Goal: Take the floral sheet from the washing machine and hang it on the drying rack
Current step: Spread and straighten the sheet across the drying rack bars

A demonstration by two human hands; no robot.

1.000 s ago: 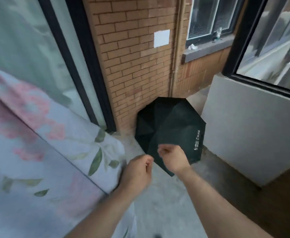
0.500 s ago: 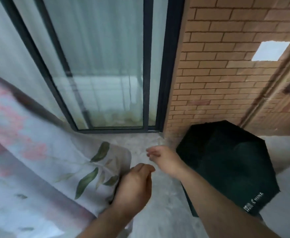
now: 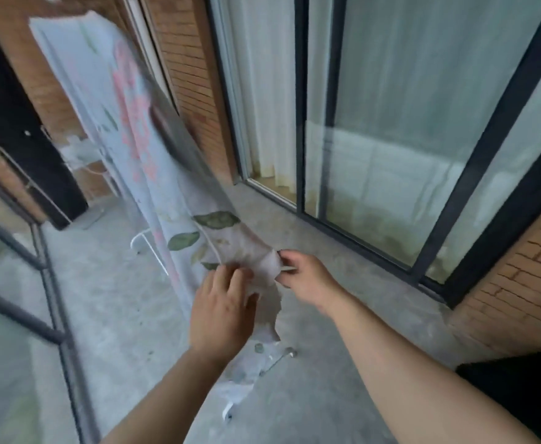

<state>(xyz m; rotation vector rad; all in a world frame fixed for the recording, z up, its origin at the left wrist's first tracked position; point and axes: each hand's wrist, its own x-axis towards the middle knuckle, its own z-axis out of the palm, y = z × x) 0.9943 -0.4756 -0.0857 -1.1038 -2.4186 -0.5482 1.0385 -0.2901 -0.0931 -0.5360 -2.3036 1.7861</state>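
We log: floral sheet (image 3: pixel 134 129) over drying rack (image 3: pixel 143 236) | R hand (image 3: pixel 307 278) pinches corner | L hand (image 3: pixel 222 310) on it, grip unclear
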